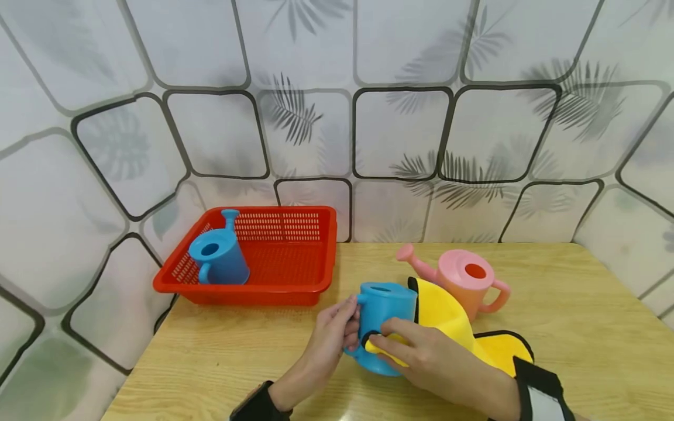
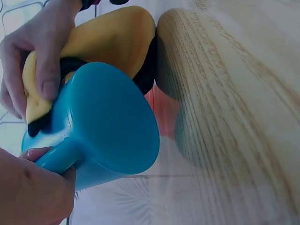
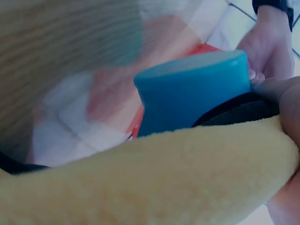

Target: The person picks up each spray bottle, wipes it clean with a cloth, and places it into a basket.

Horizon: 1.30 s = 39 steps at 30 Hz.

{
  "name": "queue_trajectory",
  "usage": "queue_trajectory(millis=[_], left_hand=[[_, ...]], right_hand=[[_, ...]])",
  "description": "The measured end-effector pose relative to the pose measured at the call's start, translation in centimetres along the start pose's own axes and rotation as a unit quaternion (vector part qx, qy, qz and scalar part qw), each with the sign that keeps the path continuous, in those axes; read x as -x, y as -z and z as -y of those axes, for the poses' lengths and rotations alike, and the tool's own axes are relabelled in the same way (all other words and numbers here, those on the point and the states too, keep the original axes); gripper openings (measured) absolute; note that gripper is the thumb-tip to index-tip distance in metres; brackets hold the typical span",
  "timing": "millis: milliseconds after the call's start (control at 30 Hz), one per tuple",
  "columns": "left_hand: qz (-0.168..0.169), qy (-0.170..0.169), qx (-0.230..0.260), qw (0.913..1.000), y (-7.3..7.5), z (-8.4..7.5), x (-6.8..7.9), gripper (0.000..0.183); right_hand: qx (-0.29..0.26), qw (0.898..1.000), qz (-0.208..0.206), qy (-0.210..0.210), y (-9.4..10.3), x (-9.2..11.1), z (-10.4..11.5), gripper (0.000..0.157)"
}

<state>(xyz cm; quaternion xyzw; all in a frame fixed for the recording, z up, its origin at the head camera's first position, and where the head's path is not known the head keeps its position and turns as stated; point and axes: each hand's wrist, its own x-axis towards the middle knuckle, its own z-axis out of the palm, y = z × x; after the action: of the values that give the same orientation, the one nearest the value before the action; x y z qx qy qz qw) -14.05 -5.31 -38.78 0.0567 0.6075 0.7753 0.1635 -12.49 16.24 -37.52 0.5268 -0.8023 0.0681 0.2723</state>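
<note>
Over on the left, a red basket [image 1: 244,296] sits on the bench [image 1: 237,356] with one blue watering can [image 1: 223,260] inside, near its left end. Next, the person's left grip [image 1: 329,339] is curled around the handle of a second blue can [image 1: 387,310], raised off the wood. The right grip [image 1: 432,356] pinches a black-edged yellow cloth [image 1: 447,310] against that can's side. Farther right, behind the cloth, stands a pink watering can [image 1: 466,272].

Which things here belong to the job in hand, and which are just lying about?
In the job:
blue watering can, held by left hand
yellow cloth, held against it by right hand

Apparently idle now:
red basket
second blue watering can, inside it
pink watering can
</note>
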Motion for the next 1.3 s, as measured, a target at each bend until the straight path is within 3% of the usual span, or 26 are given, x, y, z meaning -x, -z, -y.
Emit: queue_trajectory(millis=[167,367,633,800,1167,1300], left_hand=[[-0.029,0.017,0.018,0.9993,0.3,0.3,-0.3,0.037],[-0.035,0.02,0.033,0.9986,0.6,0.5,-0.4,0.036],[-0.027,0.031,0.038,0.9984,0.8,0.7,-0.3,0.036],[-0.026,0.036,0.038,0.9983,0.9,0.6,-0.4,0.036],[-0.013,0.034,0.027,0.999,1.1,0.3,-0.2,0.035],[-0.007,0.035,0.023,0.9991,0.9,0.3,0.0,0.035]], right_hand=[[-0.006,0.999,0.021,0.049,-0.1,0.5,0.7,0.044],[-0.045,0.996,0.018,0.075,-0.3,0.8,1.3,0.027],[-0.038,0.995,0.017,0.086,-0.6,0.9,1.4,0.033],[-0.029,0.996,0.016,0.083,-0.5,1.0,1.3,0.032],[-0.011,0.999,0.021,0.045,0.7,0.8,0.4,0.047],[0.006,1.0,-0.006,0.022,0.9,0.5,0.0,0.026]])
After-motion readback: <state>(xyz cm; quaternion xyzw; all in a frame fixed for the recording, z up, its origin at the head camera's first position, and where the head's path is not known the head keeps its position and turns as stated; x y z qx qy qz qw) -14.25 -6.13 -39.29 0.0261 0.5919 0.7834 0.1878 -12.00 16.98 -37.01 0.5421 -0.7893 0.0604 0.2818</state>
